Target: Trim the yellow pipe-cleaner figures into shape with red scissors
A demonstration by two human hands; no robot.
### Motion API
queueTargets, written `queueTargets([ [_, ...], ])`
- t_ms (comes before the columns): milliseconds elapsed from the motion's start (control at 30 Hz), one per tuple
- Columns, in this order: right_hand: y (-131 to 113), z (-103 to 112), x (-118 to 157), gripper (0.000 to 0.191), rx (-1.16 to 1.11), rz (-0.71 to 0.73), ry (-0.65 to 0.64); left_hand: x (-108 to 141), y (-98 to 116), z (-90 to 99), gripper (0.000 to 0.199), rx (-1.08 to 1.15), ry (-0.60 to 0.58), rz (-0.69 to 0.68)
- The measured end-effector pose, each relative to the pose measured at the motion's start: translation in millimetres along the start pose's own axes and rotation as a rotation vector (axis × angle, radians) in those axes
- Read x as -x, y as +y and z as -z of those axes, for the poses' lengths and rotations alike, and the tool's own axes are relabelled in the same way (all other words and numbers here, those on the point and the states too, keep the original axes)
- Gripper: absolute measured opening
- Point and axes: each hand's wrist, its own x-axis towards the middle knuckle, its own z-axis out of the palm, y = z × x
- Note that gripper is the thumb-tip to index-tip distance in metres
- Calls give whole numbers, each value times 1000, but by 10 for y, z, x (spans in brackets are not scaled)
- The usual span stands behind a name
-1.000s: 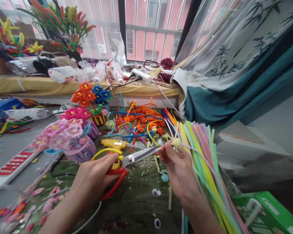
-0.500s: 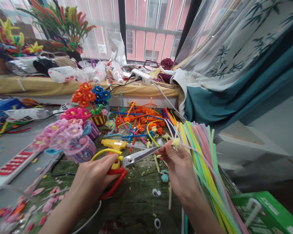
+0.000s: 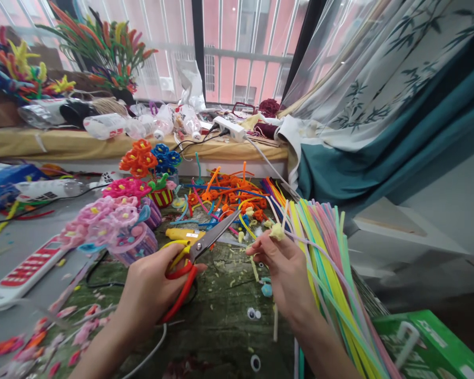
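My left hand is closed round the red and yellow handles of a pair of scissors, whose blades point up and to the right. A pale yellow fuzzy piece is pinched at the fingertips of my right hand. A gap separates the blade tips from that piece. Beyond the scissors lies a yellow glue gun, partly hidden by them and my left hand. Pale yellow clippings are scattered on the dark green tabletop below.
A bundle of pastel pipe cleaners lies at the right, above a green box. Pipe-cleaner flower pots stand left, near a power strip. Orange pieces are heaped at the back. Googly eyes lie in front.
The scissors have swung upward, and their blades have come away from my right hand. My right hand has shifted slightly left, still holding the yellow piece. The view has moved a little.
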Motion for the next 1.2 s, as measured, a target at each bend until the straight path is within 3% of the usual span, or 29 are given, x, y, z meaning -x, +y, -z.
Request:
queueTargets([
  [167,34,-39,20,24,79,-19,-150,-20,68,-75,29,306,-94,216],
  [333,9,-157,77,30,131,-52,-230,-32,349,-96,31,854,-306,416],
  [433,-23,-220,99,32,153,-53,-263,-29,505,-65,34,995,-371,502],
  [633,-65,-294,94,34,178,-32,-305,-46,551,-114,44,1094,-278,500],
  [933,-25,-343,112,35,159,17,-289,-49,562,-124,48,1161,-292,477],
  [1200,-132,-382,125,34,206,72,-313,-5,494,-160,49,1242,-319,441],
])
